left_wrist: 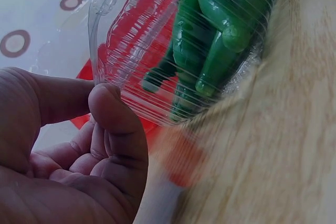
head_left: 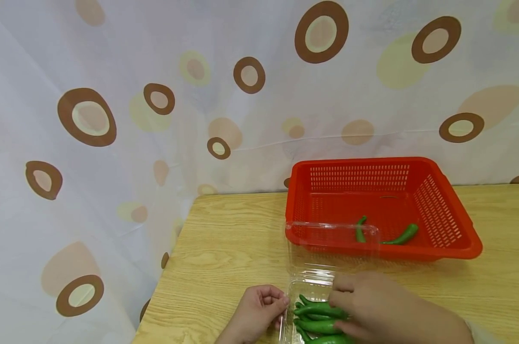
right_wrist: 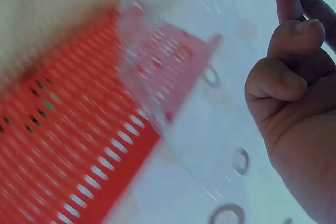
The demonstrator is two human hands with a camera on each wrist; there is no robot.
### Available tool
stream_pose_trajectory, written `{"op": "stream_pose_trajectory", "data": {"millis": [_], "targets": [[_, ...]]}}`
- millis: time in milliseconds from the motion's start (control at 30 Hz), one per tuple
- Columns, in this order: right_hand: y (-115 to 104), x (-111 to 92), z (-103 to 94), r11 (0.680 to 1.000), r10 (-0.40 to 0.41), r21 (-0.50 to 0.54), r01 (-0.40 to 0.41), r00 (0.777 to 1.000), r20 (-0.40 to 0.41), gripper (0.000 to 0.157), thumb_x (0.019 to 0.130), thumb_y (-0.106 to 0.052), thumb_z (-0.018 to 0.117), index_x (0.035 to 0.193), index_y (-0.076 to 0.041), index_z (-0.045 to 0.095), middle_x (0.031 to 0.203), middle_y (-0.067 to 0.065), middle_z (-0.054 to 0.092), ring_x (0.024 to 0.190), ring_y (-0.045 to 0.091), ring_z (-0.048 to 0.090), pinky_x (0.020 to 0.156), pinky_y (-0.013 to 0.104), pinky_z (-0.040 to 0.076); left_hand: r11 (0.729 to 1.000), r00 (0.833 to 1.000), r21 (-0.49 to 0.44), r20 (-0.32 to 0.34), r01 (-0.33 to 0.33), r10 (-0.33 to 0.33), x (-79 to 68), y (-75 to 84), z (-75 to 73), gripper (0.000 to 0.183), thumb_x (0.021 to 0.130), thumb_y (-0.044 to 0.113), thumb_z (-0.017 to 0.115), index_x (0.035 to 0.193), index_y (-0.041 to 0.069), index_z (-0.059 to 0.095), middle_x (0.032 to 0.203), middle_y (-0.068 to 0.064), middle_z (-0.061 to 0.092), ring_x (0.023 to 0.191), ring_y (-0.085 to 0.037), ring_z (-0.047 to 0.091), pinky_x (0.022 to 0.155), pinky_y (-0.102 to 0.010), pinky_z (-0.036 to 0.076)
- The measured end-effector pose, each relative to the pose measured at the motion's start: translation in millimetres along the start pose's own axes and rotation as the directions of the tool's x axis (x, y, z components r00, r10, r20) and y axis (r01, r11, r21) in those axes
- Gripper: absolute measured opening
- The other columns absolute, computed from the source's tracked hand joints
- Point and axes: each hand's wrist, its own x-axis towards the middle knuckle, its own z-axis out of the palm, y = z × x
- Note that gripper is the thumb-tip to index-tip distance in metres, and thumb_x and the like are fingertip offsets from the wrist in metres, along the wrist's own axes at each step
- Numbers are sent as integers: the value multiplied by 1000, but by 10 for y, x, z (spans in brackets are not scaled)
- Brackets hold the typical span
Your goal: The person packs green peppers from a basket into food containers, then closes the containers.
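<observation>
A hinged clear plastic container [head_left: 283,315] lies on the table, its lid [head_left: 300,258] raised toward the back. Several green chili peppers [head_left: 321,327] lie side by side inside it. At the container's left rim, my left hand [head_left: 259,309] pinches the edge between thumb and finger; the left wrist view shows this grip close up. Over the right part of the container is my right hand [head_left: 368,306], slightly blurred, covering the peppers' right ends. In the right wrist view its fingers [right_wrist: 294,35] are loosely bent, and no pepper shows between them.
Behind the container stands a red perforated plastic basket [head_left: 452,210], against the patterned curtain [head_left: 259,110]. Two green chili peppers [head_left: 405,235] lie in it. The container's lid overlaps the basket's front left rim in the head view. The wooden table [head_left: 225,248] ends at the left.
</observation>
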Motion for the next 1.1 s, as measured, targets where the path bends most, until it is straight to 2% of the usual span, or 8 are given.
{"op": "stream_pose_trajectory", "data": {"millis": [133, 300, 433, 533, 667, 800, 933, 1100], "targets": [[-45, 40, -267, 989, -116, -120, 88, 962, -246, 20, 98, -48, 69, 102, -29, 71, 90, -19, 58, 74, -2, 52, 64, 15, 50, 1000, 1000, 3, -1, 7, -7, 2, 8, 6, 20, 98, 7, 71, 98, -13, 67, 69, 2, 61, 56, -8, 54, 51, -18, 49], [47, 216, -789, 976, -213, -151, 160, 854, -475, 29, 103, -46, 59, 97, -22, 74, 86, -14, 65, 68, -2, 56, 61, 10, 50, 1000, 1000, 7, 0, 5, -5, 14, 19, 13, 19, 97, 7, 71, 98, -12, 67, 69, 2, 61, 55, -8, 54, 51, -18, 49], [295, 355, -1146, 988, -152, -46, 150, 834, -531, 30, 102, -47, 61, 98, -21, 73, 83, -16, 63, 65, -5, 48, 56, 5, 39, 1000, 1000, -1, 3, -5, 5, 22, 32, 3, 21, 97, 5, 70, 99, -16, 65, 69, 2, 61, 56, -7, 53, 51, -18, 49], [529, 444, -1306, 1000, -26, -6, 27, 843, -537, 21, 97, -43, 73, 97, -22, 74, 75, -18, 56, 61, -3, 41, 53, 10, 34, 1000, 1000, -6, 2, -7, 7, 26, 28, -3, 21, 97, 5, 70, 99, -15, 66, 69, 2, 61, 57, -8, 54, 51, -18, 49], [850, 573, -1339, 960, 279, 90, -266, 860, -427, 14, 89, -24, 83, 99, -19, 74, 75, -14, 61, 61, 7, 45, 55, 20, 39, 1000, 1000, 5, -7, -2, 2, 20, -2, -2, 18, 98, 6, 70, 98, -12, 67, 70, 1, 62, 57, -9, 55, 52, -18, 50], [1227, 621, -1178, 803, 581, 256, -538, 803, -136, 18, 95, -30, 77, 102, -14, 75, 86, -2, 70, 71, 18, 52, 61, 31, 46, 1000, 1000, 19, -17, 12, -12, 17, -23, 7, 16, 98, 8, 70, 97, -9, 69, 70, 1, 62, 56, -9, 56, 52, -18, 50], [1613, 567, -893, 678, 667, 302, -670, 733, 131, 30, 97, -39, 73, 97, -9, 77, 81, 2, 69, 74, 20, 54, 63, 33, 47, 1000, 1000, 22, -21, 17, -16, 14, -16, 12, 16, 98, 8, 70, 97, -9, 69, 69, 2, 62, 56, -8, 56, 52, -18, 50], [1883, 482, -550, 626, 689, 233, -744, 668, 282, 40, 94, -37, 74, 64, -13, 64, 58, -5, 49, 55, 12, 40, 53, 26, 36, 999, 999, 25, -27, 21, -21, -8, 13, 24, 16, 98, 7, 70, 96, -9, 69, 68, 2, 62, 54, -8, 56, 51, -18, 49]]}}
